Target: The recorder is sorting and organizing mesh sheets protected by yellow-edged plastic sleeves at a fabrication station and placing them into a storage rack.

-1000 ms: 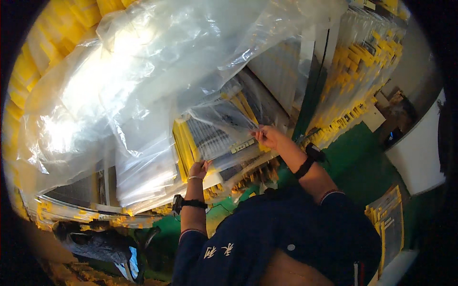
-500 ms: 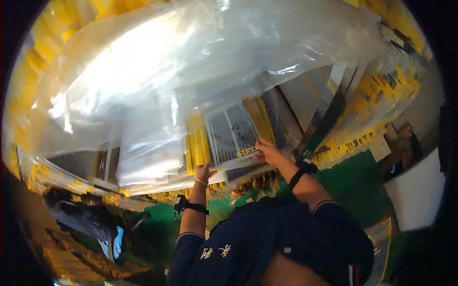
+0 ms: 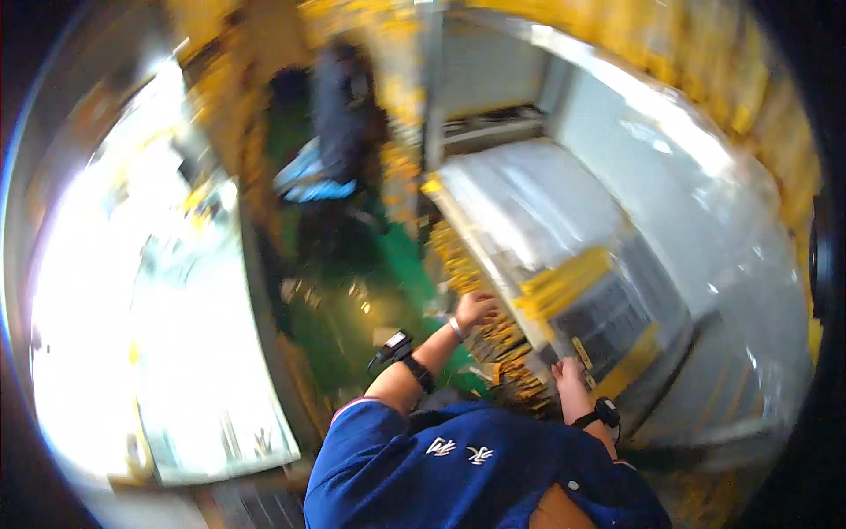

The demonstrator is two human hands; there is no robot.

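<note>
A dark flat panel (image 3: pixel 608 322) with pale lines lies on the bench to the right, between yellow strips (image 3: pixel 564 282) on one side and a yellow band (image 3: pixel 627 363) on the other. My right hand (image 3: pixel 569 370) is at its near edge, fingers closed over the edge beside a small yellow label. My left hand (image 3: pixel 476 310) hovers by the bench's front rim, above the bundled yellow pieces; its fingers are smeared by motion and I make out nothing in them. Clear plastic sheeting (image 3: pixel 529 203) covers the bench beyond the yellow strips.
Hanging plastic film (image 3: pixel 696 176) encloses the bench at right. Dense yellow tags (image 3: pixel 458 260) line its front. A brightly lit worktable (image 3: pixel 203 353) stands at left. Across the green floor (image 3: pixel 405 264), a person in dark clothing (image 3: pixel 339 115) is near a light-blue item (image 3: pixel 313 176).
The view has swung left, bringing the bright table into sight. My left hand has come away from the panel's edge; my right hand stays at that edge.
</note>
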